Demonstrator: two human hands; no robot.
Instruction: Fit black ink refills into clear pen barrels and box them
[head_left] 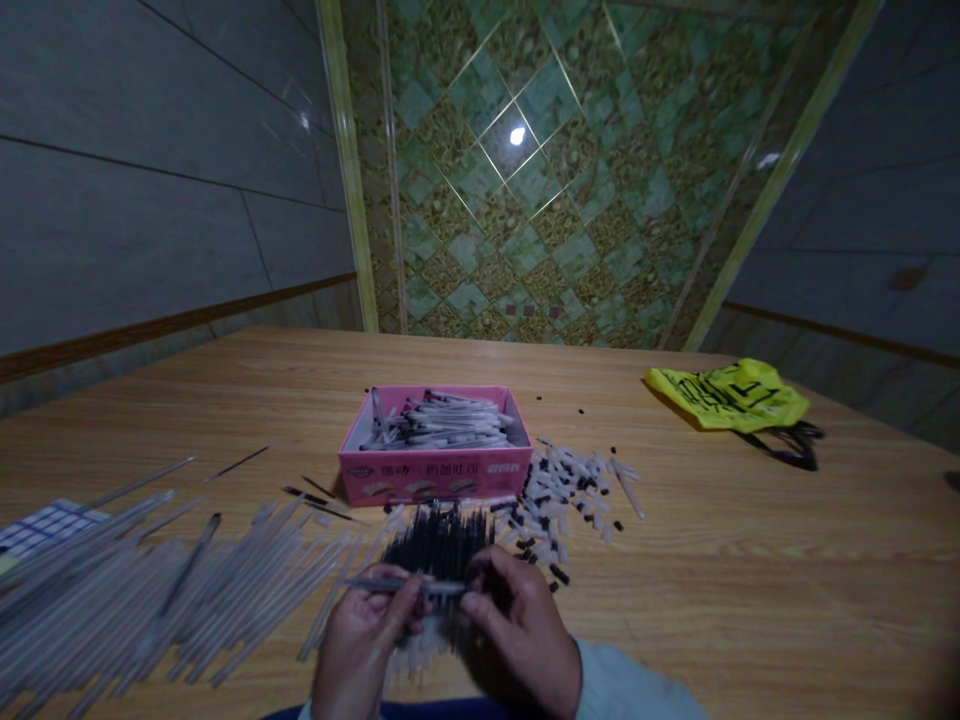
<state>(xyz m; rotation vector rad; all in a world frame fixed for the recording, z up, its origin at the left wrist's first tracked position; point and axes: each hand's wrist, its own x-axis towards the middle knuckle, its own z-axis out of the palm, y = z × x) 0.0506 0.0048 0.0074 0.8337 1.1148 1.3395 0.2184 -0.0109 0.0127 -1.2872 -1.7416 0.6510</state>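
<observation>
My left hand [369, 635] pinches a slim grey pen [397, 584] that lies level in front of me. The fingers of my right hand [517, 620] are closed round the pen's dark right end. Beneath and beyond both hands lies a pile of black-tipped refills [439, 540], partly hidden by my fingers. Right behind that pile stands a pink box [435, 478], holding many assembled-looking pens [450, 420]. Small white and black pen parts [559, 490] are scattered beside the box on the right.
Many clear tubes [247, 580] spread over the left of the wooden table [750, 560], near a blue-checked cloth [49, 530]. One dark pen [191, 560] lies across the tubes. A yellow bag [735, 395] with black straps lies at the back right. Walls stand behind and at both sides.
</observation>
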